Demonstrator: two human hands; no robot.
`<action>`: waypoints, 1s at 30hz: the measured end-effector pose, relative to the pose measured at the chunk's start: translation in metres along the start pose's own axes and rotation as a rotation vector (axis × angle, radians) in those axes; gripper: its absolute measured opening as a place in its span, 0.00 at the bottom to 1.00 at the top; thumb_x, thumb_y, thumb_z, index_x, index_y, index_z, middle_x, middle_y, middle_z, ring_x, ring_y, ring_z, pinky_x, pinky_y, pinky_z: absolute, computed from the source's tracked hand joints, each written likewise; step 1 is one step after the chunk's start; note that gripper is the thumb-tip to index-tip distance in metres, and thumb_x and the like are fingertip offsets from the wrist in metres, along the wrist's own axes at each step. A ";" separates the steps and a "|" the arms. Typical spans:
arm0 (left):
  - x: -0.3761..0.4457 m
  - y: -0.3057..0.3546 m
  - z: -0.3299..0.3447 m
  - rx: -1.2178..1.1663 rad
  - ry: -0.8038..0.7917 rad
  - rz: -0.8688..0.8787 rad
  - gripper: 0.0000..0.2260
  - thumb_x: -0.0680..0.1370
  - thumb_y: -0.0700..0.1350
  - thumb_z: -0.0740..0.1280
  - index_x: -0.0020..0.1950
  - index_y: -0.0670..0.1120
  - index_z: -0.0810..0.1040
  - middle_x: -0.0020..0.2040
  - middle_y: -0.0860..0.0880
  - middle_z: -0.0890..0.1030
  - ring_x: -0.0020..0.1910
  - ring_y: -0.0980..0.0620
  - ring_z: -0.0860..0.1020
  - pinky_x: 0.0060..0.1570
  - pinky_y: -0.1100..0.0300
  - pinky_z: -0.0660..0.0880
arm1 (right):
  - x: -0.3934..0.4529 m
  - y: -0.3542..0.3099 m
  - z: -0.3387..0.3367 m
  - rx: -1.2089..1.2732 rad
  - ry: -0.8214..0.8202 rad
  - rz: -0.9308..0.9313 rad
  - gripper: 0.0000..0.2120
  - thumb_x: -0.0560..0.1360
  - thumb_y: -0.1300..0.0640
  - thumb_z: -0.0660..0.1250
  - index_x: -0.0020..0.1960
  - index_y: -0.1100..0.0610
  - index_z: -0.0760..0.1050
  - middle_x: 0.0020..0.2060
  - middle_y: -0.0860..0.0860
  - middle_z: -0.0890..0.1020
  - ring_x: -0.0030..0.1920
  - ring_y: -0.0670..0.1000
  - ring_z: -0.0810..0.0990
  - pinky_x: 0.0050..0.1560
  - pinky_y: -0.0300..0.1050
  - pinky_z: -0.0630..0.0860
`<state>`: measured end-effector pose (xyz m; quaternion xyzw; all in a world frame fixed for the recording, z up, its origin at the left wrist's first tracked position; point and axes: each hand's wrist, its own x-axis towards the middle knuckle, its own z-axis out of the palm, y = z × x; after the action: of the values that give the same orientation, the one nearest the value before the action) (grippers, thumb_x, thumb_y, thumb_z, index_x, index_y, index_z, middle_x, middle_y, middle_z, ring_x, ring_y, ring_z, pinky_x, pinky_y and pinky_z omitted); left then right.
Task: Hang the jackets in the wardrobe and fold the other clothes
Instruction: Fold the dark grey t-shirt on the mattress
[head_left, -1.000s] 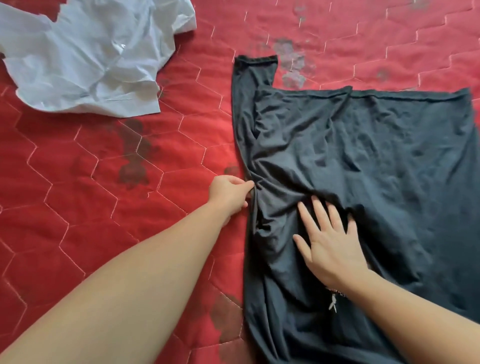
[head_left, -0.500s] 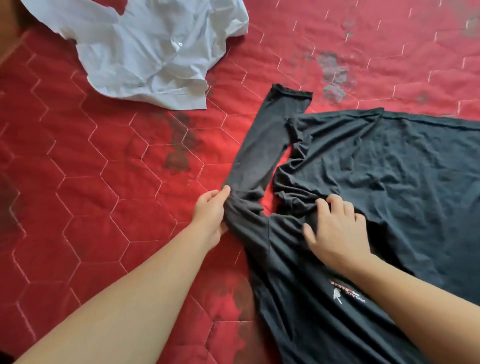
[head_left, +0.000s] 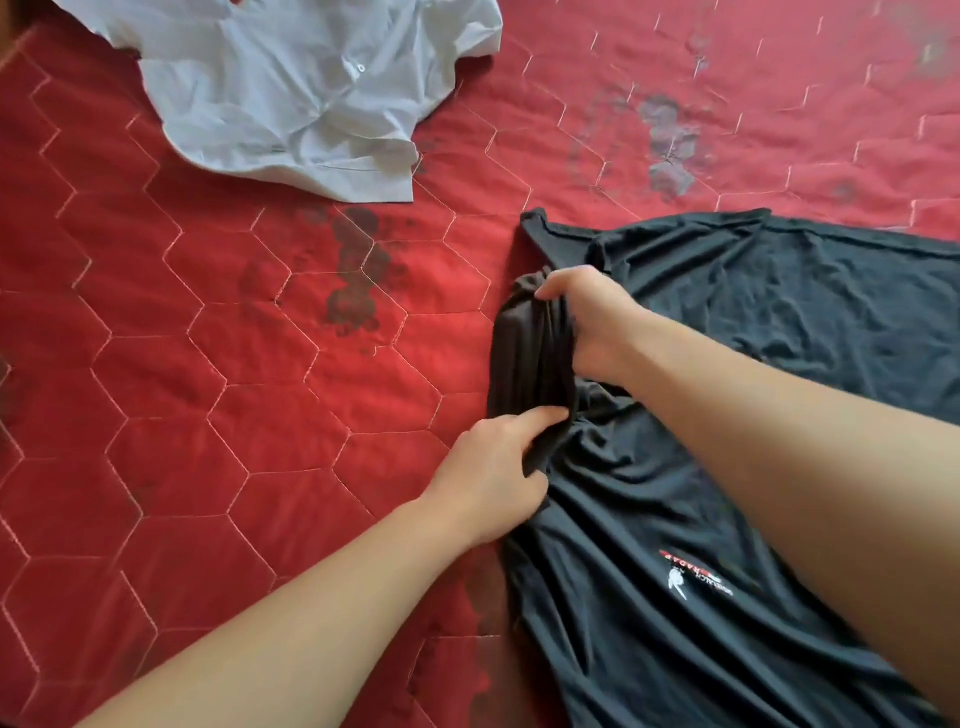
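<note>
Hands on dark t-shirt (head_left: 753, 467), spread over right half of frame on red quilted bed (head_left: 208, 415). Right hand (head_left: 592, 322) grip clenched around bunched sleeve at centre. Left hand (head_left: 493, 473) just below, pinching same bunched fabric, thumb extended along it. White shirt (head_left: 291, 93) crumpled at upper left, well apart.

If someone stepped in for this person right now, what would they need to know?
Left hand pinches the dark T-shirt at its bunched sleeve. Right hand grips the same sleeve higher up.
The T-shirt lies mostly flat on the red quilt; the white shirt sits crumpled further away.
Done: nothing folded yet.
Left: fold the sleeve in, finish the T-shirt, then fold the white shirt. No jackets or wardrobe in view.
</note>
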<state>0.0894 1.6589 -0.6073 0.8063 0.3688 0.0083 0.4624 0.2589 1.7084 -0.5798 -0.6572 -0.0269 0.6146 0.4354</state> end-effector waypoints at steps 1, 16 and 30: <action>-0.002 0.001 0.003 0.066 -0.034 0.025 0.29 0.70 0.42 0.63 0.71 0.59 0.70 0.60 0.50 0.80 0.58 0.45 0.78 0.59 0.54 0.74 | -0.008 -0.008 -0.010 0.078 -0.138 0.000 0.04 0.71 0.61 0.60 0.43 0.60 0.73 0.34 0.56 0.76 0.32 0.54 0.76 0.40 0.42 0.75; 0.016 0.040 0.037 0.108 -0.400 0.115 0.20 0.68 0.55 0.65 0.60 0.64 0.70 0.34 0.56 0.74 0.33 0.59 0.73 0.36 0.66 0.68 | -0.098 -0.066 -0.229 0.064 0.114 -0.217 0.19 0.82 0.47 0.55 0.50 0.59 0.79 0.30 0.52 0.79 0.28 0.49 0.78 0.34 0.39 0.76; 0.192 0.039 0.014 0.831 -0.171 0.068 0.26 0.80 0.63 0.52 0.78 0.60 0.54 0.80 0.52 0.54 0.78 0.49 0.52 0.74 0.43 0.49 | -0.030 -0.038 -0.285 -0.414 0.479 -0.096 0.20 0.81 0.44 0.56 0.46 0.56 0.80 0.33 0.55 0.82 0.30 0.52 0.80 0.32 0.41 0.76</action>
<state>0.2567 1.7529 -0.6491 0.9336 0.2744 -0.1928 0.1263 0.5073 1.5612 -0.5713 -0.8558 -0.0789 0.4027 0.3149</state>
